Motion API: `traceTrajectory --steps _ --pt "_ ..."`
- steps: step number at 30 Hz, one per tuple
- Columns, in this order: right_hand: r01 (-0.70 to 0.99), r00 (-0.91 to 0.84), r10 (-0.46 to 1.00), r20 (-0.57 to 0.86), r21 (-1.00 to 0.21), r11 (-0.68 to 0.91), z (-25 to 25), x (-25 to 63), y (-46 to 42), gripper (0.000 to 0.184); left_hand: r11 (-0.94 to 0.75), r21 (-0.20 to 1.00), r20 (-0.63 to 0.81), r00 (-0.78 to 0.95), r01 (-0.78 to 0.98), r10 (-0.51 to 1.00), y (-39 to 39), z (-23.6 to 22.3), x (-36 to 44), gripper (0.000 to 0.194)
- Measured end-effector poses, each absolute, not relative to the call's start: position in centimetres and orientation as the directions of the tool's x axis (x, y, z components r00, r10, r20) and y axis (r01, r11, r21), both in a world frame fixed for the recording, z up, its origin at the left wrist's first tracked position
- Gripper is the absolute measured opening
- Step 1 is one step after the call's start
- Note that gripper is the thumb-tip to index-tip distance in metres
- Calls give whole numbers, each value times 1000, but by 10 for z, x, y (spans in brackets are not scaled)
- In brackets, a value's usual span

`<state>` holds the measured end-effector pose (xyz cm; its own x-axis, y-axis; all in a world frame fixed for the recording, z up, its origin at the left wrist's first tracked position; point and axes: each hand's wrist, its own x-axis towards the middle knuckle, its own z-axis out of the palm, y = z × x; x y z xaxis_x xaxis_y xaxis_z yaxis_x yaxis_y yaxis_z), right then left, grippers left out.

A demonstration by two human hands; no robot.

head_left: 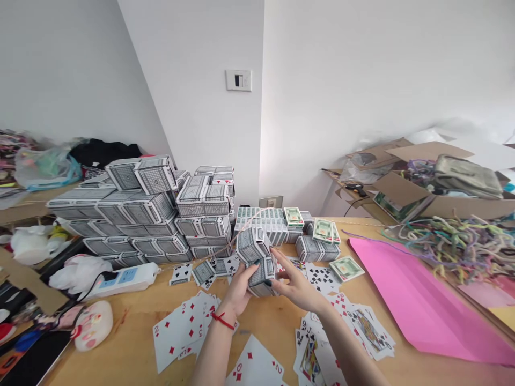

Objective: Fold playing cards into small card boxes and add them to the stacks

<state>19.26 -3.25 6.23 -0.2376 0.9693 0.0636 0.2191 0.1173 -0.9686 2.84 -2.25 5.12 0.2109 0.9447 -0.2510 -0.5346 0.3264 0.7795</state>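
Observation:
My left hand (pixel 240 289) and my right hand (pixel 295 285) both clasp a block of wrapped card packs (pixel 256 260) with a grey patterned back, held just above the wooden table (pixel 132 354). The left fingers curl over its front face and the right fingers press on its right side. A thin cord (pixel 241 230) loops up from the block. Loose playing cards (pixel 183 327) lie face up below and around my wrists. A red band circles my left wrist.
A tall stack of grey card-pack blocks (pixel 148 214) stands behind left. Green-backed packs (pixel 324 230) lie behind right. A pink paper sheet (pixel 418 305), pipe cleaners (pixel 450 236) and cardboard boxes (pixel 406 193) fill the right. A power strip (pixel 124 279) and plush toys (pixel 92 324) lie left.

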Motion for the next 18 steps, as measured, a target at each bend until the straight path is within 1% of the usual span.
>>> traceTrajectory --steps 2,4,8,11,13,14,16,18 --pt "185 -305 952 22 -979 82 65 197 -32 72 357 754 -265 241 -551 933 -23 53 25 45" --pt "152 -332 943 6 -987 60 67 199 -32 74 390 746 -282 275 -540 919 -24 54 23 46" --pt "106 -334 941 43 -991 83 71 199 -31 72 383 766 -246 314 -516 917 -26 60 20 53" --pt "72 -321 943 83 -991 111 76 198 -32 68 341 812 -205 316 -473 926 -29 73 18 59" --pt "48 -346 936 71 -995 93 79 198 -32 68 291 858 -150 334 -423 930 -32 82 18 63" --pt "35 -363 930 57 -997 75 80 199 -32 69 257 885 -116 352 -387 929 -34 86 18 68" --pt "7 -389 920 35 -999 41 82 199 -32 74 186 929 -56 374 -319 926 -36 91 18 84" --pt "-16 -408 913 25 -1000 20 83 199 -33 79 116 960 -22 347 -254 938 -37 93 18 91"
